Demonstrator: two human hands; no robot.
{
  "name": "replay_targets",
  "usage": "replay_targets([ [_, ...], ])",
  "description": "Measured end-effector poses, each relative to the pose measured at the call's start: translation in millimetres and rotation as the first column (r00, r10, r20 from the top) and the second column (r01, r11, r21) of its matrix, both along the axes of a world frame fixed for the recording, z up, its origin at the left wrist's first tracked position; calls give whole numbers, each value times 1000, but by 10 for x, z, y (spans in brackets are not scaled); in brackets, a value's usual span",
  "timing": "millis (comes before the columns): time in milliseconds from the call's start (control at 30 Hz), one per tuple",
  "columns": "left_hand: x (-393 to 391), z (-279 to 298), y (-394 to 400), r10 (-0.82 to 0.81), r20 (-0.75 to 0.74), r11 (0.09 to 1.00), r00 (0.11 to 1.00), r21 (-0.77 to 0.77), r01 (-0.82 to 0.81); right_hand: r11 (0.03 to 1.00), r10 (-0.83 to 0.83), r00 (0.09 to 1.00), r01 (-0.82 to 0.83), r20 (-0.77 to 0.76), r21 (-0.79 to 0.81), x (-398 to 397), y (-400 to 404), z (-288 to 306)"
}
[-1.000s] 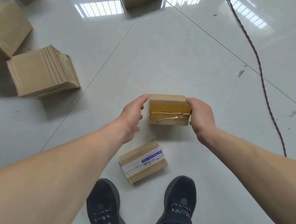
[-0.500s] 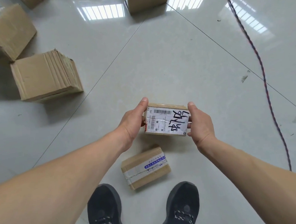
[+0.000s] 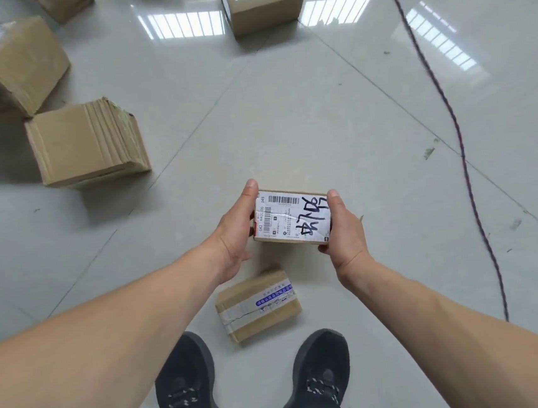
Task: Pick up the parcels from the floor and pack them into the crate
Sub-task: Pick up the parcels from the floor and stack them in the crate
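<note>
On the pale tiled floor, cardboard boxes lie at the far left and top. Nearer the black shoes rests a taped parcel. Above it, off the floor, a labelled parcel (scrawled in black marker) is clasped between left hand and right hand.

Large brown cardboard box, left of the brown ribbed carton, is cropped by the frame edge. Fine print on the held small parcel's white shipping label is illegible.
</note>
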State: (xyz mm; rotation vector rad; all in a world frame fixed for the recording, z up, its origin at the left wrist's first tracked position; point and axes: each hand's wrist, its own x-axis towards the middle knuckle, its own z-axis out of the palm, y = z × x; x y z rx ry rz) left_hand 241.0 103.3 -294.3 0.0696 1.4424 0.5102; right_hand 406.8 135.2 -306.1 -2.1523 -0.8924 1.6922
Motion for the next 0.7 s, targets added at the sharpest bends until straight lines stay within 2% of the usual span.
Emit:
replay_targets([
  [167,-322,1080,-111,39,-34,999,999,28,-38,999,39,998,-39,-50,1,-251,40,957],
  [300,-647,2266,-242,136,-104,989,985,73,-129,991,133,987,-132,-89,18,-616,42,2052],
  [433,-886,3497,-456,236,-169,967,957,140,-214,966,240,964,-225,-114,126,-940,17,3226],
  [567,-1036,4711,-793,352,-235,928,906,215,-305,908,388,911,-352,-141,227,-1217,-98,4357],
  [700,-1122,5765,-1311,507,-288,852,812,311,-421,806,561,812,-491,-160,331,-1523,-367,5313],
])
